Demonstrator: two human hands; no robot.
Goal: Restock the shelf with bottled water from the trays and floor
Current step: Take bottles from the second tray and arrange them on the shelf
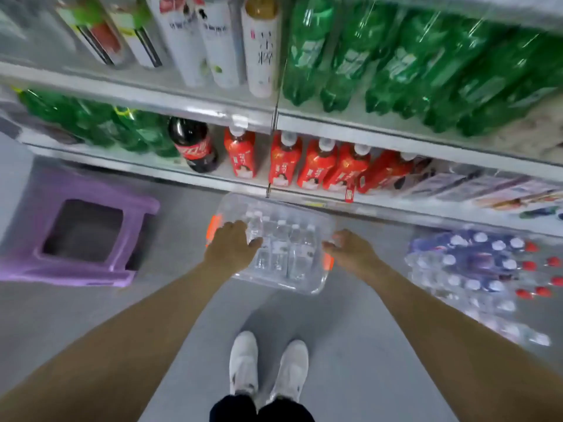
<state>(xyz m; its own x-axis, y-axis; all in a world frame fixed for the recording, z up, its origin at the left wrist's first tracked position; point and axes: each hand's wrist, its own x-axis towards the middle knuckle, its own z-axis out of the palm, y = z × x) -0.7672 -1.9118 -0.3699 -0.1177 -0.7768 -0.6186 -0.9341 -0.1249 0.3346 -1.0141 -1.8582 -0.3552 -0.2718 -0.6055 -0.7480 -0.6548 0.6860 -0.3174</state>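
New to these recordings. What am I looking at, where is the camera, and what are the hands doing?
No machine here: a person wears one wide-angle camera on the head, looking down at their own bare arms. The left hand and right hand are at opposite sides of a clear plastic tray with orange handles, which holds small clear water bottles, before a white drinks shelf. The right fingers curl at its rim; the left hand's grip is too blurred to tell. A purple plastic stool stands at left; shrink-wrapped water packs lie at right.

Head-worn wide view, steeply down, facing shelf point(396, 137)
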